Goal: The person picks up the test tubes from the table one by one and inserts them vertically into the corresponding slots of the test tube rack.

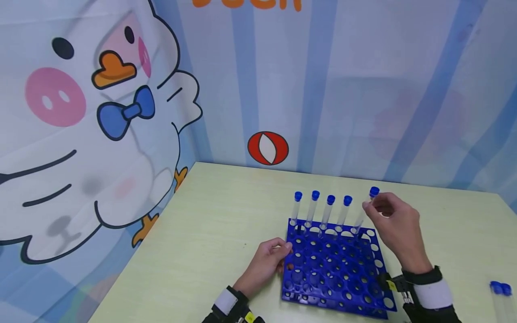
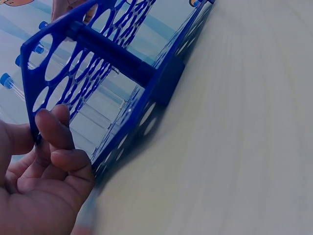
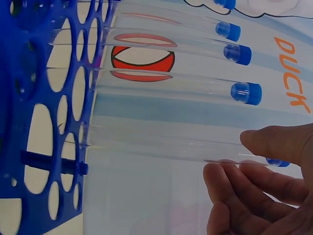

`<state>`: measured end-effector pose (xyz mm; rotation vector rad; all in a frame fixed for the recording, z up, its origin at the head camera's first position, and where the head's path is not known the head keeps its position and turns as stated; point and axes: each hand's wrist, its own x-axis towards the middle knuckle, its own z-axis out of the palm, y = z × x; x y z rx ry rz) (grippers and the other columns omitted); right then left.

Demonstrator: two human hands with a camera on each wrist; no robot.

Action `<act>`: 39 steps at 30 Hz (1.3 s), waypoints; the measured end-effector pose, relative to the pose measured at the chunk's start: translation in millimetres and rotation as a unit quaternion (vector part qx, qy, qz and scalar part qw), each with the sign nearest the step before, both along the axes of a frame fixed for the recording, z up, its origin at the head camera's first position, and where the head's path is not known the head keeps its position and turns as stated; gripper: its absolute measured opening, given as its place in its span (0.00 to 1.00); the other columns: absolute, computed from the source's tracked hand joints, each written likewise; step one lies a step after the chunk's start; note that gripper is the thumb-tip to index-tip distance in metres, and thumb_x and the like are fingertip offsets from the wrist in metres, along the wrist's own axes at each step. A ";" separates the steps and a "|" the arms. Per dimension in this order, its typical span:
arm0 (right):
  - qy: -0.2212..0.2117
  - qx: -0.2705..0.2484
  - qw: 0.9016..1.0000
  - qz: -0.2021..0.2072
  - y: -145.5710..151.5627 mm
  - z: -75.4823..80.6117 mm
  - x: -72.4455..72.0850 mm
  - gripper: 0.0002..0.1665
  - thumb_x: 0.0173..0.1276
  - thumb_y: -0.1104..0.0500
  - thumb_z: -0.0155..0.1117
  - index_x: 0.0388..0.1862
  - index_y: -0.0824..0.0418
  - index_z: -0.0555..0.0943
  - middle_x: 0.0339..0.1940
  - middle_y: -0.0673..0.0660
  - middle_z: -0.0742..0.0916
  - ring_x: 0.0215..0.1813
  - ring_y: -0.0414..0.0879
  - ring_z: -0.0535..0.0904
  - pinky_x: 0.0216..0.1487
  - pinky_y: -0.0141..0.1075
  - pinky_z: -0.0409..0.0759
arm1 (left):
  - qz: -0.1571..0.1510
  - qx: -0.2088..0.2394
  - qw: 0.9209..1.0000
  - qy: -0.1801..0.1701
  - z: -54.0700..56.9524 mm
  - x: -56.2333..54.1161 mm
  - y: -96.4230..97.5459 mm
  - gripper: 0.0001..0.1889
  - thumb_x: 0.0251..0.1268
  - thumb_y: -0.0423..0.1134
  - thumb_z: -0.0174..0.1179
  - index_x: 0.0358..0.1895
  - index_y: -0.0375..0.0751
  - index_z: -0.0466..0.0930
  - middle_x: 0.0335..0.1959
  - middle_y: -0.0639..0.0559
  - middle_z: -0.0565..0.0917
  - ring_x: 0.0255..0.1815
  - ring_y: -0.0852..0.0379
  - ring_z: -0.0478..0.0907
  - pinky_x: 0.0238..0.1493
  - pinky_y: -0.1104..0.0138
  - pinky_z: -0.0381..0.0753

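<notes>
A blue test tube rack (image 1: pixel 331 262) with rows of round holes sits on the table. My left hand (image 1: pixel 264 260) grips its left edge; in the left wrist view the thumb and curled fingers pinch the corner of its upper plate (image 2: pixel 30 93). With thumb and fingers, my right hand (image 1: pixel 401 224) pinches a clear, blue-capped test tube (image 3: pixel 166 148) just below the cap. That tube leans slightly, its lower end at a hole in the rack's far row, toward the right. Several other capped tubes (image 1: pixel 312 210) stand along the same row, to its left.
Two more blue-capped tubes (image 1: pixel 501 294) are at the table's right side, partly cut off by the frame. Behind the pale table (image 1: pixel 210 215) hangs a printed backdrop (image 1: pixel 274 85) with a cartoon duck. Each wrist wears a strapped camera mount.
</notes>
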<state>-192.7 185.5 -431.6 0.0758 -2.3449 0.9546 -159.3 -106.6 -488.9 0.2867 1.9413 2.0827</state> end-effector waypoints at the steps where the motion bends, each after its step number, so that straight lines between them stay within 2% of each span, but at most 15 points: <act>1: -0.001 -0.009 1.000 0.005 1.3 -3.4 -2.0 0.17 0.60 0.45 0.64 0.38 0.57 0.79 0.32 0.56 0.83 0.35 0.47 0.79 0.34 0.43 0.75 | 0.001 0.000 1.000 0.002 3.1 1.6 -0.2 0.13 0.69 0.39 0.50 0.37 0.27 0.72 0.21 0.50 0.77 0.18 0.62 0.71 0.21 0.71 0.67; 4: -0.013 -0.020 1.000 0.017 -0.9 -2.2 0.5 0.18 0.60 0.45 0.63 0.38 0.59 0.79 0.32 0.59 0.83 0.35 0.52 0.78 0.36 0.50 0.74 | 0.001 0.003 1.000 0.006 10.1 5.7 -0.6 0.14 0.69 0.39 0.50 0.37 0.27 0.72 0.21 0.50 0.77 0.18 0.62 0.71 0.21 0.72 0.67; 7: -0.024 -0.011 1.000 -0.002 -4.5 -0.5 4.0 0.17 0.60 0.45 0.64 0.37 0.57 0.79 0.31 0.56 0.83 0.34 0.48 0.78 0.33 0.49 0.74 | 0.000 0.005 1.000 0.005 12.2 7.2 -1.0 0.14 0.69 0.40 0.50 0.37 0.27 0.72 0.21 0.50 0.78 0.18 0.62 0.72 0.22 0.72 0.67; 11: -0.048 0.001 0.999 0.006 -10.7 8.6 12.2 0.19 0.63 0.45 0.61 0.38 0.61 0.78 0.32 0.60 0.84 0.35 0.52 0.79 0.38 0.51 0.75 | 0.000 0.002 1.000 0.001 5.9 3.5 -1.0 0.14 0.69 0.39 0.50 0.37 0.27 0.72 0.21 0.49 0.78 0.18 0.62 0.71 0.22 0.71 0.67; 13: -0.053 0.003 0.999 0.008 -9.1 3.2 9.0 0.19 0.62 0.45 0.61 0.38 0.60 0.78 0.32 0.60 0.84 0.36 0.53 0.79 0.38 0.50 0.76 | 0.000 0.000 1.000 0.000 0.0 0.5 -0.9 0.13 0.69 0.39 0.50 0.37 0.27 0.72 0.21 0.49 0.77 0.18 0.62 0.71 0.21 0.71 0.67; 16: -0.047 0.027 0.999 0.001 2.3 -22.4 -6.8 0.20 0.62 0.40 0.59 0.37 0.55 0.77 0.31 0.55 0.83 0.35 0.49 0.79 0.37 0.48 0.77 | 0.001 -0.002 1.000 0.001 -7.1 -2.9 -0.6 0.14 0.69 0.40 0.50 0.37 0.28 0.72 0.21 0.50 0.76 0.18 0.61 0.69 0.21 0.71 0.67; 20: -0.030 0.053 0.998 -0.009 21.2 -62.5 -31.6 0.20 0.60 0.35 0.56 0.37 0.48 0.76 0.30 0.47 0.82 0.35 0.44 0.79 0.37 0.47 0.77 | 0.002 -0.005 1.000 0.000 -8.7 -3.8 -0.5 0.14 0.69 0.41 0.50 0.37 0.29 0.73 0.21 0.51 0.76 0.18 0.61 0.68 0.21 0.71 0.67; 24: -0.026 0.054 0.998 -0.007 31.7 -81.7 -44.0 0.20 0.59 0.33 0.55 0.37 0.46 0.76 0.31 0.47 0.82 0.35 0.45 0.79 0.38 0.49 0.77 | 0.000 -0.006 1.000 0.001 -5.5 -3.2 -0.9 0.13 0.69 0.40 0.50 0.37 0.29 0.73 0.22 0.50 0.76 0.18 0.61 0.69 0.22 0.71 0.68; 28: -0.032 0.057 0.998 -0.007 33.3 -83.6 -45.8 0.20 0.59 0.32 0.55 0.37 0.44 0.75 0.30 0.46 0.82 0.35 0.44 0.79 0.37 0.48 0.78 | -0.001 -0.005 1.000 0.002 -3.8 -2.8 -0.9 0.13 0.69 0.39 0.50 0.37 0.28 0.72 0.22 0.50 0.76 0.18 0.61 0.69 0.22 0.71 0.68; 37: -0.041 0.067 0.997 -0.001 29.0 -73.7 -39.7 0.17 0.60 0.36 0.58 0.37 0.46 0.74 0.30 0.47 0.82 0.34 0.46 0.79 0.34 0.48 0.78 | 0.004 -0.007 1.000 -0.003 -11.1 -5.0 -0.2 0.14 0.68 0.43 0.51 0.37 0.31 0.73 0.20 0.52 0.76 0.19 0.61 0.71 0.22 0.71 0.68; 39: -0.046 0.067 0.997 0.001 29.1 -73.4 -39.7 0.16 0.60 0.37 0.58 0.37 0.45 0.74 0.30 0.47 0.82 0.33 0.46 0.79 0.33 0.47 0.78 | 0.002 -0.004 1.000 0.000 -4.3 -1.4 -0.6 0.14 0.69 0.42 0.50 0.37 0.29 0.72 0.19 0.52 0.75 0.20 0.60 0.73 0.22 0.71 0.68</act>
